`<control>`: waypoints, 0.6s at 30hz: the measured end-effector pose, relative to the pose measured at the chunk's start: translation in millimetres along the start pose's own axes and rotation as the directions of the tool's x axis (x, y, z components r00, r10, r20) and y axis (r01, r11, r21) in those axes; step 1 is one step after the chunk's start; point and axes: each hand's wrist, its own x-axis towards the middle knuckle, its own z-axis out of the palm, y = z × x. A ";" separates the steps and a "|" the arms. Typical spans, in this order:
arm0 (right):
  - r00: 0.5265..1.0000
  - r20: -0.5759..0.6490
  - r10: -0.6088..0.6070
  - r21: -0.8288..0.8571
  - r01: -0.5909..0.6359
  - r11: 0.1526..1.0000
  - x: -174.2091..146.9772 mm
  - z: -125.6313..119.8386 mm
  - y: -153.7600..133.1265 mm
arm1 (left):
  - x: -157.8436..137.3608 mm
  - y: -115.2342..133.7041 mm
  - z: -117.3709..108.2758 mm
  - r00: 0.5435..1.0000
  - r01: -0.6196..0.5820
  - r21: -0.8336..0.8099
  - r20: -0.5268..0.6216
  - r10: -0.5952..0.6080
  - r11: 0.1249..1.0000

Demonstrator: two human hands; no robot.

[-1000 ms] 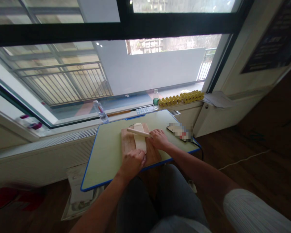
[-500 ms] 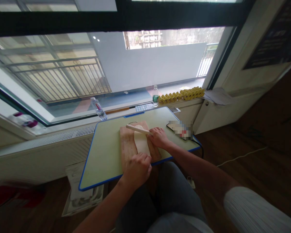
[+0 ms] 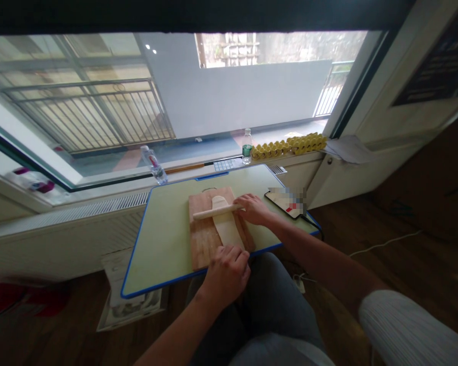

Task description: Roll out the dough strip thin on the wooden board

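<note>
Pointing left and slightly down at frame centre, the pin (image 3: pixel 209 212) crosses the dough (image 3: pixel 228 229); right hand (image 3: pixel 252 209) grasps its end, left hand (image 3: pixel 228 270) curls below, grip unclear.

The dough (image 3: pixel 228 230) looks smooth and matt, and the pin (image 3: pixel 216 211) seems to be plain, smooth wood. I can make out bare wood grain on the board (image 3: pixel 202 245). The surface (image 3: pixel 164 229) has a smooth, matt top with an edging (image 3: pixel 164 283) that looks like plastic. The bottles (image 3: pixel 247 150) are clear, glossy plastic; the sleeve (image 3: pixel 408 320) is ribbed cloth, the trousers (image 3: pixel 282 295) matt cloth.
</note>
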 end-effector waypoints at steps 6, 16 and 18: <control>1.000 0.027 0.015 -0.019 -0.014 1.000 16.8 -3.6 -2.5 | 3.4 2.0 -9.7 0.996 -0.050 -0.113 0.073 0.059 0.992; 0.998 0.060 -0.005 -0.023 0.006 1.000 26.8 0.1 -8.2 | 69.7 -108.5 -19.6 0.854 0.496 -0.029 -0.163 -0.493 0.868; 0.999 0.046 0.001 -0.036 0.001 0.999 29.8 1.9 -10.8 | 83.0 -134.6 -15.2 0.778 0.626 0.040 -0.113 -0.619 0.779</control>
